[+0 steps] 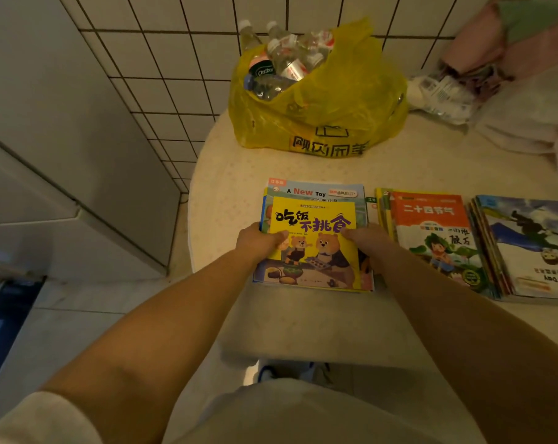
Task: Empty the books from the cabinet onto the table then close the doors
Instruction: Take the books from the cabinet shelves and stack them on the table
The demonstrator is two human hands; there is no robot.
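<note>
A stack of thin children's books (314, 219), topped by a yellow one with two bears on its cover, lies on the round table (239, 174). My left hand (260, 243) grips the stack's left edge, thumb on the cover. My right hand (369, 241) grips its right edge the same way. To the right lie two more stacks: one with an orange-topped cover (431, 232) and one with a blue-and-white cover (527, 245). The cabinet is not in view.
A yellow plastic bag (319, 107) full of empty bottles stands at the back of the table. Pink and white cloth and packaging (495, 84) pile up at the back right. A white tiled wall and a white appliance (63, 155) are on the left.
</note>
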